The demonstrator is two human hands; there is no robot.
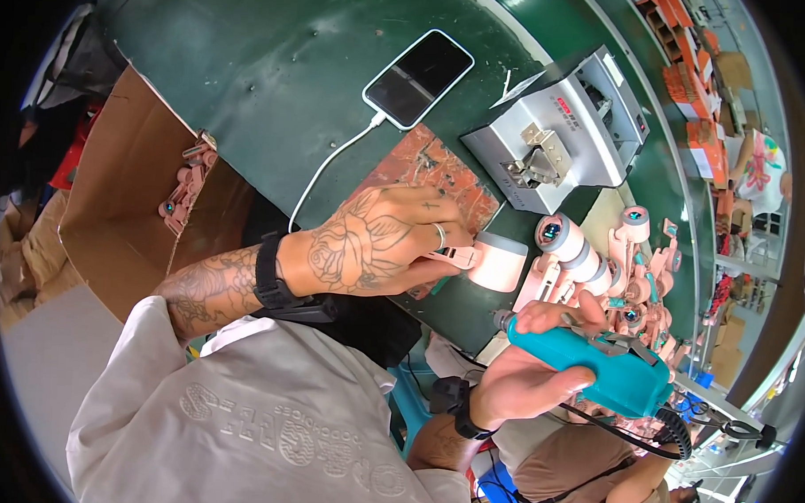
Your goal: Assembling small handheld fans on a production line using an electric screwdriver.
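At a green workbench (275, 79), a worker's tattooed left hand (381, 242) presses down on a pale pink plastic part (495, 262), fingers closed on its thin tab at the bench's near edge, over a worn reddish mat (423, 163). The right hand (531, 367), just below and to the right, is wrapped around a teal electric screwdriver (607, 365), whose coiled black cable (671, 429) trails off right. Just beyond the pink part, a heap of similar pink pieces (619, 268) crowds the bench. Behind it stands a grey metal machine (557, 128); a smartphone (419, 77) lies charging on a white cable. To the left, an open cardboard box (130, 189) holds a few pink parts against its wall.
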